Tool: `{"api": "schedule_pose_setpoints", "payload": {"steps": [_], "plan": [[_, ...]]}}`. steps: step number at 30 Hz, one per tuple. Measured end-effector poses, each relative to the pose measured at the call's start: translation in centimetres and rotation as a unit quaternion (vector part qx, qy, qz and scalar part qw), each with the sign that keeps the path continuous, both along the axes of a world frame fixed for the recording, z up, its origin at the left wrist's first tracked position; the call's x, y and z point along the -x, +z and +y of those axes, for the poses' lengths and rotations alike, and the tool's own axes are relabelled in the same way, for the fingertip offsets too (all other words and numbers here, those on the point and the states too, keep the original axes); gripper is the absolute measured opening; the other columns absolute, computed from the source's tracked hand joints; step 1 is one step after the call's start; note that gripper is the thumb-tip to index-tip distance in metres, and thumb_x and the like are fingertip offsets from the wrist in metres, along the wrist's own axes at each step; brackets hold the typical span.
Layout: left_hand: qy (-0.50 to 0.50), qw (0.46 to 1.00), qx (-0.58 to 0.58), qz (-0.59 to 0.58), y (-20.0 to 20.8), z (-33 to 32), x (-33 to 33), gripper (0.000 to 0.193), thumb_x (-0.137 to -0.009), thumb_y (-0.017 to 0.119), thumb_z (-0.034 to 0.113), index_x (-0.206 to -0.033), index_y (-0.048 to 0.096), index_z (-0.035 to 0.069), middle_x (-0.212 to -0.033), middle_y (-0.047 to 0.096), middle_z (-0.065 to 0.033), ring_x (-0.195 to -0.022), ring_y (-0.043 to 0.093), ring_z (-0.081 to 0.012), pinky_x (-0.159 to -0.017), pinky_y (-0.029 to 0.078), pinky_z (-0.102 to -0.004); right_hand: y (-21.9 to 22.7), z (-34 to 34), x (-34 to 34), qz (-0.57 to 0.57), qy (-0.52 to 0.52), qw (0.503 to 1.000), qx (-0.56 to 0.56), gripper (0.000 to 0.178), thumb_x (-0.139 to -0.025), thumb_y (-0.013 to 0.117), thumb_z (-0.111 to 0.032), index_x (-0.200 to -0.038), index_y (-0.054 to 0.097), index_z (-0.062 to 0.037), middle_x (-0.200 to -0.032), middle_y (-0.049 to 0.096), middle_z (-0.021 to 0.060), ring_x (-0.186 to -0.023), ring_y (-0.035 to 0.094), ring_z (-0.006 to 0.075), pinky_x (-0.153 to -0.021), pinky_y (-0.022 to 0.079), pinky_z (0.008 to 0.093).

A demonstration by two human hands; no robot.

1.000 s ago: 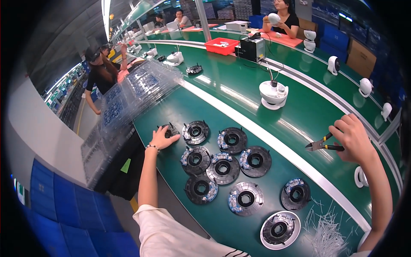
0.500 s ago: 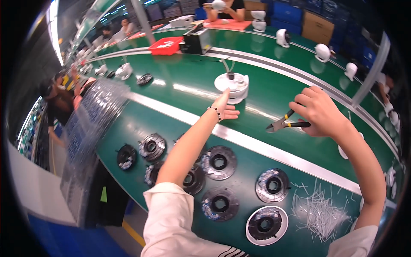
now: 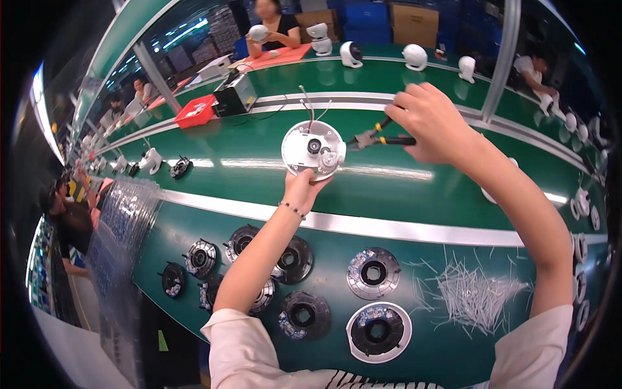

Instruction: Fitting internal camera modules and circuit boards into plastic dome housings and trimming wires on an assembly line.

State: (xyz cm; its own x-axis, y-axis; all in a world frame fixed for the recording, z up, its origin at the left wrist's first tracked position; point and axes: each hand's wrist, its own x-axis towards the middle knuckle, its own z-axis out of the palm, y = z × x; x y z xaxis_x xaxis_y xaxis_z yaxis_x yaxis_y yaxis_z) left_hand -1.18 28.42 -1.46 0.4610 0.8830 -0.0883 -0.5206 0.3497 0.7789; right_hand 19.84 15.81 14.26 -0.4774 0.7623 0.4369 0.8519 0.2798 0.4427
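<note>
My left hand (image 3: 306, 187) grips the lower edge of a round white camera housing (image 3: 299, 150). The housing is tilted so its inside faces me, showing a black cylinder and a clear-white geared part. Several thin wires (image 3: 310, 107) stick up from its top. My right hand (image 3: 427, 123) is closed round the handles of a pair of cutting pliers (image 3: 368, 138). Their jaws, slightly parted, point left, close to the housing's right rim.
Several black ring-shaped bases with circuit boards (image 3: 372, 273) lie on the near table. One sits in a white bowl-shaped shell (image 3: 407, 337). Cut cable-tie ends (image 3: 476, 295) are heaped at right. A red bin (image 3: 195, 111) and black box (image 3: 234, 96) stand beyond; a co-worker (image 3: 275, 32) sits across.
My left hand has gone from reaching open toward the housing to holding it, tilted up. My right hand has brought the cutting pliers up and left, near the housing. The view has shifted.
</note>
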Motion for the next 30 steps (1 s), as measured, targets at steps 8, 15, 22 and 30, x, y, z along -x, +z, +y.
{"api": "schedule_pose_setpoints", "payload": {"steps": [8,15,22,30], "plan": [[-0.099,0.992,-0.04,0.061,3.1,-7.4,-0.2,0.063,-0.064,0.031,-0.016,-0.123,0.022,0.005,-0.12,0.036,-0.017,-0.106,0.047,-0.0325,-0.084,0.047,-0.0453,-2.0,-0.5,2.0,-0.09,-0.016,0.989,-0.116,0.013,-0.057,0.061,-0.009,-0.069,0.059,-0.0024,-0.067,0.053,0.0058,-0.071,0.051,0.0189,-0.066,0.039,0.0295],[-0.113,0.99,-0.039,0.078,3.7,-9.9,-0.9,0.058,-0.064,0.034,-0.012,-0.121,0.028,0.0,-0.119,0.04,-0.0167,-0.106,0.047,-0.0318,-0.087,0.047,-0.0431,-2.2,-1.8,2.7,-0.139,-0.082,0.985,-0.067,0.016,-0.058,0.058,-0.005,-0.073,0.056,0.0004,-0.07,0.052,0.0085,-0.071,0.05,0.0197,-0.068,0.038,0.0293],[-0.124,0.99,-0.028,0.063,3.5,-10.2,-1.4,0.06,-0.065,0.034,-0.013,-0.122,0.026,0.006,-0.118,0.041,-0.0145,-0.103,0.05,-0.0295,-0.084,0.048,-0.0413,-1.9,-2.3,2.4,-0.157,-0.112,0.979,-0.068,0.019,-0.056,0.061,-0.006,-0.074,0.058,0.0015,-0.07,0.054,0.0091,-0.073,0.052,0.0202,-0.067,0.038,0.0294],[-0.14,0.987,-0.027,0.072,4.2,-11.1,-2.0,0.059,-0.064,0.034,-0.013,-0.12,0.028,0.004,-0.115,0.043,-0.0138,-0.102,0.051,-0.0291,-0.084,0.048,-0.0422,-1.6,-2.7,2.6,-0.161,-0.129,0.978,0.004,0.012,-0.059,0.058,-0.005,-0.07,0.058,-0.0001,-0.066,0.054,0.0079,-0.069,0.053,0.0202,-0.063,0.039,0.029]]}}
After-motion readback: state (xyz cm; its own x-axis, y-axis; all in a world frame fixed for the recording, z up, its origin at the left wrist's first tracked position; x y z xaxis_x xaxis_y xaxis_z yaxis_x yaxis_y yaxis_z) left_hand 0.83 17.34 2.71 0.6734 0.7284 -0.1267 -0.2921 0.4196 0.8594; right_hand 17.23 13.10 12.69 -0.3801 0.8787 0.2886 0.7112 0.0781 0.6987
